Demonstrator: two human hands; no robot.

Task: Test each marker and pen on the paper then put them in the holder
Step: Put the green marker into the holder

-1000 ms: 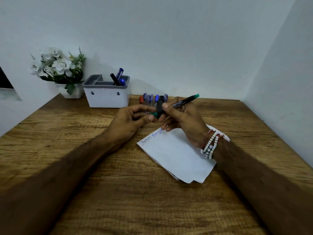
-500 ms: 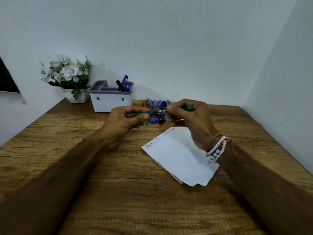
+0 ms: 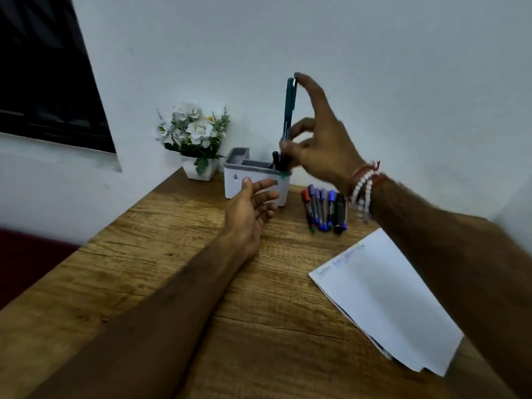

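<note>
Hands were both up by the holder (image 3: 233,188), which stood at the far edge of the surface (image 3: 172,254), against the wall. The right hand (image 3: 319,139) had the green marker (image 3: 289,110) upright over the holder's right-hand compartment. Its forefinger capped the top end, and its thumb and other fingers pinched the lower barrel just above the dark pens already standing there. The left hand (image 3: 250,208) hovered with loose, spread fingers in front of the holder's wall and held nothing. I could not tell whether it touched.

To my eye the green marker was a light, stiff plastic stick, smooth enough to slide through a slack pinch, and in no danger from a short drop. Held low on the barrel with a finger on top, it looked well steered. I judged that easing the pinch would let it slip down among the others.

The holder looked light too, and a nudge might shift it, so a steadying palm seemed sensible. A row of markers (image 3: 324,208) lay just right of it, waiting their turn. The paper (image 3: 383,298), scribbled along its top edge, lay toward the near right corner. A flower pot (image 3: 198,171) stood left of the holder.
</note>
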